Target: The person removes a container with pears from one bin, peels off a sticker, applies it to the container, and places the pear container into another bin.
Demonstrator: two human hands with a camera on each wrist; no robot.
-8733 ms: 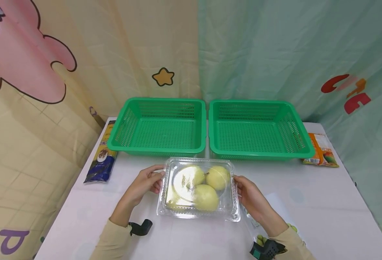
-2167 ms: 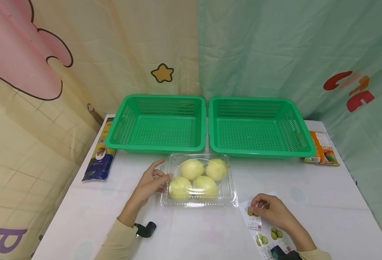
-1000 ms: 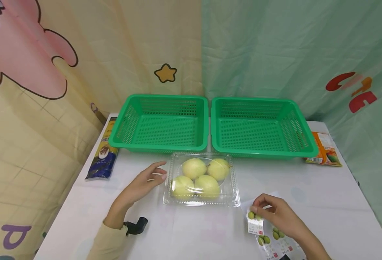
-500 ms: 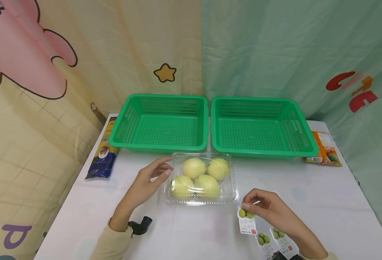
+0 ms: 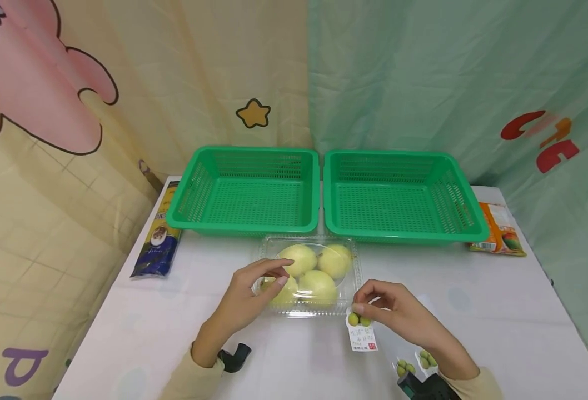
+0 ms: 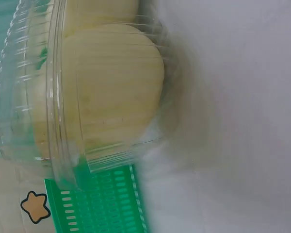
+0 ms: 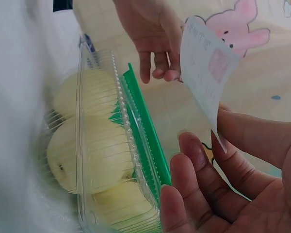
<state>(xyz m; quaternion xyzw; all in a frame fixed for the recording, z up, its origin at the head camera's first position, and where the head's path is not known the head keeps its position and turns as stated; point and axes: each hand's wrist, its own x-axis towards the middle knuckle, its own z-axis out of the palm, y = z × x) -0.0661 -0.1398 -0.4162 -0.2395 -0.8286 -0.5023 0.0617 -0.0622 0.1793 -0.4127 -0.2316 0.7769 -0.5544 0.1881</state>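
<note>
A clear plastic clamshell box point(image 5: 351, 294) with several pale yellow-green pears point(image 5: 318, 287) sits in front of the baskets, lid closed. Over its left side hovers my left hand point(image 5: 244, 294), fingers loosely bent and holding nothing. My right hand point(image 5: 404, 311) pinches the top edge of a white sticker point(image 5: 363, 338) printed with green fruit, writing and a red square, close to the box's front right corner. In the right wrist view the sticker point(image 7: 203, 68) hangs from thumb and forefinger, its surface curved. The left wrist view shows a pear point(image 6: 116, 87) through the box's side.
Two green baskets point(image 5: 244, 228) point(image 5: 404, 235) stand side by side at the back. A blue and gold packet point(image 5: 156, 253) lies left, an orange packet point(image 5: 504, 233) right. More fruit stickers point(image 5: 426, 360) lie partly under my right wrist.
My right hand has lifted the sticker from the sheet and carried it left to the box. My left hand, earlier at the box's left edge, has moved right over the lid.
</note>
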